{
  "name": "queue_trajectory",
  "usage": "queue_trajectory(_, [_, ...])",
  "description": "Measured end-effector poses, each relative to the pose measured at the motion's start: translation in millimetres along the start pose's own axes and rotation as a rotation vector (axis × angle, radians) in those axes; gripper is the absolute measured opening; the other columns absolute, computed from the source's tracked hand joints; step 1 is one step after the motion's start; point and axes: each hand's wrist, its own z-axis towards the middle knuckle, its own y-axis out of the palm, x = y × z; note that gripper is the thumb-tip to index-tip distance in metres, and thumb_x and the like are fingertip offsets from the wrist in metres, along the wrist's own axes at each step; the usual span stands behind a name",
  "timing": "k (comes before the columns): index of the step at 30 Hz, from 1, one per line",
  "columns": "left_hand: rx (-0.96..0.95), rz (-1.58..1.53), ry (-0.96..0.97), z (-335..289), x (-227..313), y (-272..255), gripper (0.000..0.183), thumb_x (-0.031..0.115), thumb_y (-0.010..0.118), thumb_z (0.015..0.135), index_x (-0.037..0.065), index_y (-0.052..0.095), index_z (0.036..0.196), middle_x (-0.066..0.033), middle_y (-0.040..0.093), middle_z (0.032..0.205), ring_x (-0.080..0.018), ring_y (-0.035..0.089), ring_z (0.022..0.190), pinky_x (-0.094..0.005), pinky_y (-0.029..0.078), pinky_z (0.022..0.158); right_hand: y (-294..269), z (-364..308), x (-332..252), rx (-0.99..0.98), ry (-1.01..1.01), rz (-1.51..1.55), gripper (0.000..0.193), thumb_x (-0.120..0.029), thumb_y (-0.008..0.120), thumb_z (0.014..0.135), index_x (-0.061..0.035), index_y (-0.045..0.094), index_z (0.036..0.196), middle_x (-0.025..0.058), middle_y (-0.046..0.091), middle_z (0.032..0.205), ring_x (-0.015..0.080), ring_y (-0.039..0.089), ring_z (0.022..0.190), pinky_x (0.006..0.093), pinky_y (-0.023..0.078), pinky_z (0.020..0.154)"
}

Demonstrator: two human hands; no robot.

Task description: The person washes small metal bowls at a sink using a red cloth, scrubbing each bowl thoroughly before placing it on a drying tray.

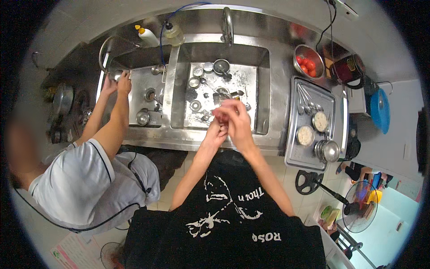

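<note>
My two hands meet over the front edge of the right sink basin point(265, 89). My left hand point(217, 132) is closed, its fingers curled up beneath the other hand. My right hand point(238, 123) bends over it from the right, fingers drawn in and slightly blurred. Between them shows a small reddish patch; whether it is a held thing or fingertips, I cannot make out. Beyond my hands, a dark-looking round strainer or pan point(221, 67), several small metal cups, a round metal lid point(194, 82) and other small metal parts lie on the wet basin floor.
At my left, a person in a white shirt point(80, 179) holds a metal bowl point(117, 75) over the left basin. A faucet point(227, 27) stands behind mine. On the right are a tray point(293, 130) with spoons and bowls, a bowl of tomatoes point(308, 62) and a fan point(359, 206).
</note>
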Motion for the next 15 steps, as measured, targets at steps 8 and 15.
queue_trajectory(8, [-0.033, 0.228, 0.043, -19.7, -7.1, 15.5, 0.020, 0.020, 0.035, 0.109, 0.010, 0.047, 0.123, -0.0063, 0.059, 0.083, -0.0055, 0.034, 0.039, -0.0190, 0.021, 0.030, -24.0, 48.2, 30.3, 0.025, 0.157, 0.072, 0.038, 0.014, 0.048, 0.082, 0.0005, 0.070, 0.110, 0.0133, 0.070, 0.105, 0.0250, 0.068, 0.101, 0.0318, 0.051, 0.092])
queue_trajectory(15, [-0.040, 0.026, -0.053, 23.7, -13.6, -31.5, 0.035, 0.038, 0.028, 0.111, 0.010, 0.049, 0.109, -0.0051, 0.055, 0.081, -0.0056, 0.036, 0.040, -0.0188, 0.023, 0.030, 5.2, 12.5, 42.8, 0.046, 0.211, 0.083, 0.038, -0.009, 0.040, 0.101, -0.0102, 0.065, 0.129, 0.0175, 0.058, 0.133, 0.0311, 0.061, 0.117, 0.0364, 0.051, 0.095])
